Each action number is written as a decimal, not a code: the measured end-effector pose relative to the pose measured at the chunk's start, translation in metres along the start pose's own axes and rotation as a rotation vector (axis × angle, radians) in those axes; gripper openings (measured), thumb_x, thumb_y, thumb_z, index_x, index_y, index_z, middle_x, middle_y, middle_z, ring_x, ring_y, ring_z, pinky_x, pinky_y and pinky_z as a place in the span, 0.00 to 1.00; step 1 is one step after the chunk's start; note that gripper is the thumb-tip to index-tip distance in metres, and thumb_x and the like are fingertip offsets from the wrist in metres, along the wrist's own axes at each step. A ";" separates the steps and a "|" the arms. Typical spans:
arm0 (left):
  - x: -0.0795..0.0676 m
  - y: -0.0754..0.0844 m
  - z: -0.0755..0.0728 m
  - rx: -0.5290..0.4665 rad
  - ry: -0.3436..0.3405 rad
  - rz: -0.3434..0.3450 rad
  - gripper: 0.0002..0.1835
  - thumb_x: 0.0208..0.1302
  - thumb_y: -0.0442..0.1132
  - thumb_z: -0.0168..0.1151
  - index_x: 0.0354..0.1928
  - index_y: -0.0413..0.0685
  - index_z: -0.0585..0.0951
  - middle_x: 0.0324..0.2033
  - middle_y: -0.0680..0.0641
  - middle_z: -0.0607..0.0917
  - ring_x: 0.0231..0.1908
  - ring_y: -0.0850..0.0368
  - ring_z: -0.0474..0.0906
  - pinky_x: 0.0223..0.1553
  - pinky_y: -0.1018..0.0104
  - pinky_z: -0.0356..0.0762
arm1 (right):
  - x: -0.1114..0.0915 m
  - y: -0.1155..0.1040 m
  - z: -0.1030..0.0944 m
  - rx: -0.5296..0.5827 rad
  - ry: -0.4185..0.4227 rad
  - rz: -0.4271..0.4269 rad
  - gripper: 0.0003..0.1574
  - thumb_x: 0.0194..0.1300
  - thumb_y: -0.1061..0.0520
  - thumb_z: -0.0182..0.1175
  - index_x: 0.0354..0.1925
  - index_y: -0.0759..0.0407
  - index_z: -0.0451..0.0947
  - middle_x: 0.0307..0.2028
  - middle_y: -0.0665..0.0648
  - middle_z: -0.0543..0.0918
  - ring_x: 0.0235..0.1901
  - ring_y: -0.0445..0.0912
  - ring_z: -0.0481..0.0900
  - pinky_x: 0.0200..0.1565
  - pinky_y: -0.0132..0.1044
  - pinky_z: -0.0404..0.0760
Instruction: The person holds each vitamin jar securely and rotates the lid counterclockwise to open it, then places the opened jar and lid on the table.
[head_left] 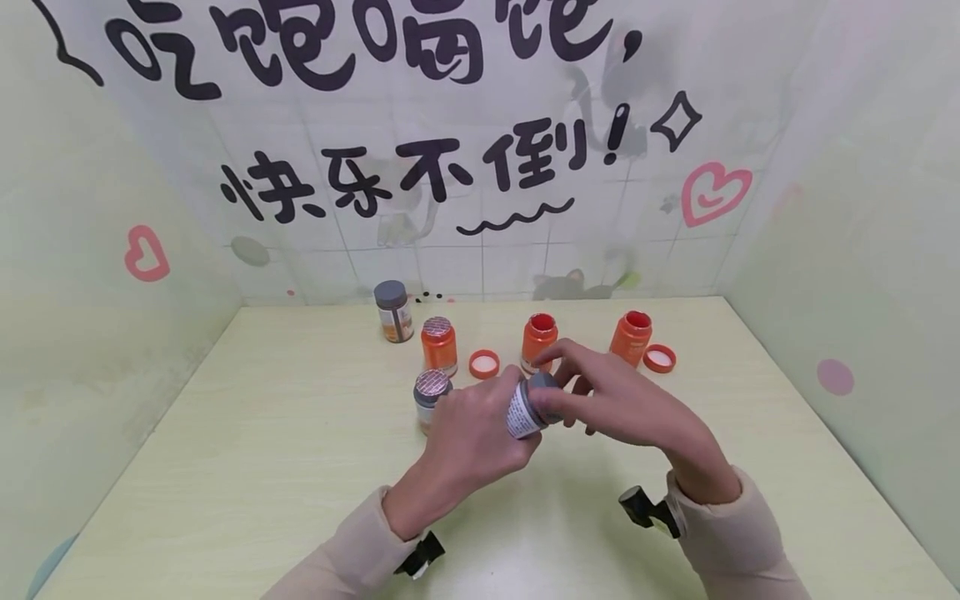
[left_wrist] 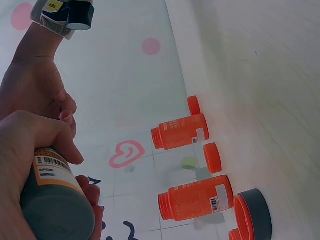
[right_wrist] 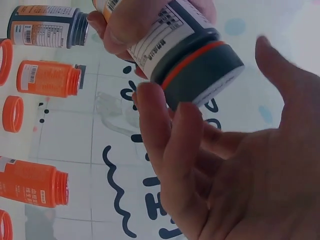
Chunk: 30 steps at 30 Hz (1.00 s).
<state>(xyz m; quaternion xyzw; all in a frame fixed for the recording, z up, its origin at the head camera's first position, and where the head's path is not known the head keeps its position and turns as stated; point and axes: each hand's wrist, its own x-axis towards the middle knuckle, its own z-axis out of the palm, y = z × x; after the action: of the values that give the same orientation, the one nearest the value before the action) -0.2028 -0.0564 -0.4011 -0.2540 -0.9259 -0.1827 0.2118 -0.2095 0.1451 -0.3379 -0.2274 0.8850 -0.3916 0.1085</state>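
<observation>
My left hand (head_left: 476,425) grips a grey bottle (head_left: 522,412) with a white label, tilted so its grey cap (right_wrist: 202,72) points to the right. An orange-red ring shows along the cap's edge beside the bottle neck in the right wrist view. My right hand (head_left: 626,402) is at the cap, its fingertips (right_wrist: 150,95) right at the rim and its thumb spread away from it. Behind the left hand stands a second grey bottle (head_left: 427,400) with a foil seal. An open orange bottle (head_left: 538,335) stands just beyond both hands.
An orange bottle (head_left: 439,348) with a foil seal and a capped grey bottle (head_left: 393,318) stand at the back left. Another open orange bottle (head_left: 632,335) is at the right. Orange caps (head_left: 484,364) lie among them; a grey cap (left_wrist: 261,214) shows in the left wrist view.
</observation>
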 end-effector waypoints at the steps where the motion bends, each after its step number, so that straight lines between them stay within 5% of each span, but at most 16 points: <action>1: 0.000 0.000 0.000 -0.002 -0.003 0.000 0.27 0.49 0.53 0.73 0.48 0.52 0.75 0.30 0.55 0.84 0.21 0.62 0.77 0.23 0.75 0.74 | 0.002 -0.001 0.002 0.008 0.020 0.029 0.24 0.66 0.35 0.61 0.54 0.43 0.74 0.36 0.51 0.83 0.30 0.48 0.83 0.31 0.43 0.83; 7: 0.000 0.000 0.000 0.005 -0.005 0.007 0.26 0.48 0.53 0.73 0.46 0.52 0.75 0.27 0.56 0.83 0.19 0.63 0.73 0.20 0.76 0.69 | 0.006 -0.001 0.007 -0.015 0.043 0.068 0.17 0.66 0.35 0.60 0.42 0.44 0.78 0.28 0.51 0.82 0.23 0.48 0.82 0.28 0.43 0.82; 10: 0.000 0.000 0.001 0.014 0.003 0.010 0.25 0.48 0.52 0.72 0.45 0.52 0.75 0.26 0.57 0.82 0.17 0.64 0.71 0.18 0.77 0.66 | 0.003 -0.001 0.006 -0.031 0.033 0.024 0.15 0.65 0.40 0.63 0.46 0.41 0.77 0.32 0.49 0.83 0.29 0.46 0.83 0.31 0.41 0.83; 15: 0.000 -0.001 0.001 0.012 0.016 -0.001 0.26 0.47 0.52 0.72 0.47 0.51 0.75 0.26 0.56 0.82 0.17 0.64 0.72 0.19 0.77 0.67 | -0.001 -0.003 0.001 -0.066 0.038 -0.068 0.26 0.61 0.45 0.69 0.57 0.42 0.75 0.40 0.43 0.82 0.38 0.43 0.82 0.35 0.37 0.83; 22: 0.000 -0.001 0.002 -0.004 0.022 -0.008 0.26 0.48 0.52 0.72 0.47 0.51 0.75 0.26 0.56 0.82 0.18 0.64 0.72 0.20 0.76 0.69 | -0.003 -0.002 -0.002 -0.071 0.034 -0.116 0.32 0.58 0.46 0.72 0.59 0.42 0.73 0.49 0.42 0.81 0.40 0.43 0.82 0.36 0.36 0.85; 25: 0.000 -0.001 0.001 -0.001 0.029 -0.002 0.26 0.48 0.53 0.73 0.46 0.52 0.75 0.26 0.56 0.83 0.18 0.63 0.73 0.20 0.76 0.69 | -0.001 -0.002 0.000 -0.054 0.056 -0.071 0.28 0.61 0.40 0.68 0.58 0.39 0.73 0.49 0.43 0.81 0.39 0.43 0.82 0.36 0.38 0.84; 30: 0.000 0.000 0.001 0.016 0.021 0.007 0.26 0.48 0.53 0.73 0.47 0.51 0.75 0.27 0.56 0.83 0.18 0.63 0.73 0.19 0.75 0.69 | 0.005 -0.005 0.006 -0.022 0.082 0.085 0.24 0.65 0.30 0.58 0.46 0.44 0.78 0.31 0.50 0.84 0.26 0.46 0.82 0.30 0.40 0.82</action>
<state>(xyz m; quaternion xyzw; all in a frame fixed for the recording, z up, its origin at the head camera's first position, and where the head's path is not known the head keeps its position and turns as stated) -0.2032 -0.0558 -0.4022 -0.2538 -0.9241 -0.1773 0.2241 -0.2100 0.1357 -0.3384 -0.1744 0.9018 -0.3859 0.0861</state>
